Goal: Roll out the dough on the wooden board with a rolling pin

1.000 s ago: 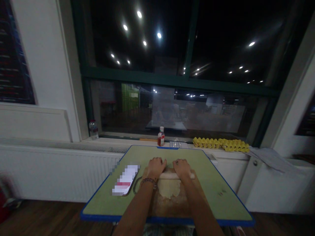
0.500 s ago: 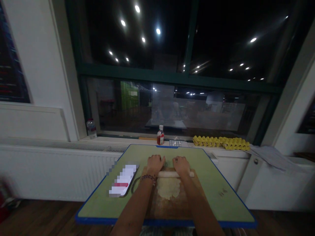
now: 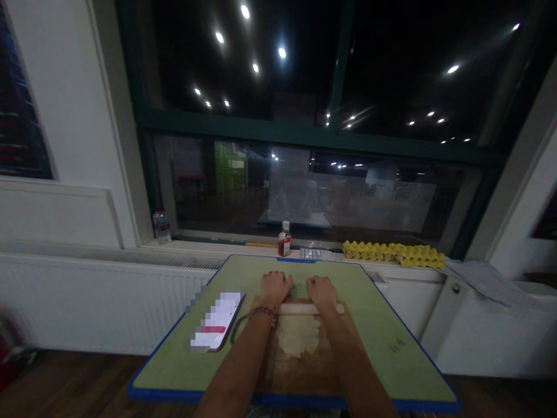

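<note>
Both my left hand (image 3: 275,288) and my right hand (image 3: 322,293) are closed over a pale wooden rolling pin (image 3: 310,309), pressing on it from above. Beneath and nearer me, a thin, pale, uneven sheet of dough (image 3: 297,335) lies on a wooden board (image 3: 300,371). The far part of the dough is hidden by the pin and my hands. A beaded bracelet (image 3: 262,311) circles my left wrist. The board rests on a green mat with a blue edge (image 3: 383,348).
A pixelated flat packet (image 3: 216,321) lies left of the board, with a dark cord (image 3: 237,328) curving beside it. Along the sill behind stand a red-labelled bottle (image 3: 284,239), a water bottle (image 3: 162,226) and yellow egg trays (image 3: 393,254). Papers (image 3: 483,283) lie right.
The rolling pin has moved slightly toward the far edge of the board under both hands, and more dough shows in front of it. The head view has shifted a little.
</note>
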`<state>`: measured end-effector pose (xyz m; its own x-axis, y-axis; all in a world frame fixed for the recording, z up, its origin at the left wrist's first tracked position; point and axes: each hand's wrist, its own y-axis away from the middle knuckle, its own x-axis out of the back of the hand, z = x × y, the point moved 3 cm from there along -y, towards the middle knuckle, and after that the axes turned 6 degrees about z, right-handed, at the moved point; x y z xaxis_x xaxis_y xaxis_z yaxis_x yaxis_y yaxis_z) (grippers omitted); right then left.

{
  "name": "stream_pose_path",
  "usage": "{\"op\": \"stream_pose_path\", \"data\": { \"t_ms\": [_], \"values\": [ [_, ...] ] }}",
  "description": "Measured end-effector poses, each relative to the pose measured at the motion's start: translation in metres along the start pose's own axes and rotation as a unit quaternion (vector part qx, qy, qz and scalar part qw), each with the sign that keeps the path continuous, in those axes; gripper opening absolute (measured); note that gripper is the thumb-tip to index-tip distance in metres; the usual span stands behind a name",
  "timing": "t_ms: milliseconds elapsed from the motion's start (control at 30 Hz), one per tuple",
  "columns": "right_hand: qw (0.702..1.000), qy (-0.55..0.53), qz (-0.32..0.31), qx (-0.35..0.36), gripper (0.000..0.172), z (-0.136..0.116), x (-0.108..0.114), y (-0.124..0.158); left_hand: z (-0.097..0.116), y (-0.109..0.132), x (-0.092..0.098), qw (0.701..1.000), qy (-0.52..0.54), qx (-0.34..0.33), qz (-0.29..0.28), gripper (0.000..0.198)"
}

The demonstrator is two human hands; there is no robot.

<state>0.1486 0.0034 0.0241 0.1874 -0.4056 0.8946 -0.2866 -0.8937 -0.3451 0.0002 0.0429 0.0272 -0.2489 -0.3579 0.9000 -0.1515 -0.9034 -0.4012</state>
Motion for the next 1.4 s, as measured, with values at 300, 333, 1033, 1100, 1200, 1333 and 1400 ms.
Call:
{"op": "stream_pose_path", "data": {
  "t_ms": [300,333,1033,1100,1200,1333,1400],
  "values": [
    [1.0,-0.001,-0.002,-0.007,0.041,0.002,-0.004,-0.004,0.0,-0.002,-0.002,1.0,-0.006,-0.002,0.005,0.048],
    [1.0,-0.001,-0.002,-0.004,0.04,0.002,-0.004,-0.004,0.0,-0.002,-0.002,1.0,-0.006,-0.003,0.006,0.048],
    [1.0,0.016,-0.006,-0.014,0.041,0.004,-0.009,0.008,-0.001,0.018,0.003,0.999,0.021,0.018,-0.035,0.048],
    [1.0,0.02,-0.009,-0.019,0.041,0.005,-0.009,0.01,0.0,0.022,0.008,0.999,0.025,0.017,-0.039,0.048],
    [0.999,0.025,-0.017,-0.02,0.042,0.005,-0.008,0.014,0.002,0.028,0.013,0.999,0.029,0.013,-0.038,0.047],
    [0.999,0.044,-0.025,0.0,0.044,0.004,-0.007,0.019,0.003,0.035,0.014,0.999,0.027,0.011,-0.038,0.047],
    [0.998,0.061,-0.031,0.015,0.046,0.004,-0.007,0.021,0.003,0.038,0.013,0.999,0.026,0.017,-0.042,0.047]
  ]
}}
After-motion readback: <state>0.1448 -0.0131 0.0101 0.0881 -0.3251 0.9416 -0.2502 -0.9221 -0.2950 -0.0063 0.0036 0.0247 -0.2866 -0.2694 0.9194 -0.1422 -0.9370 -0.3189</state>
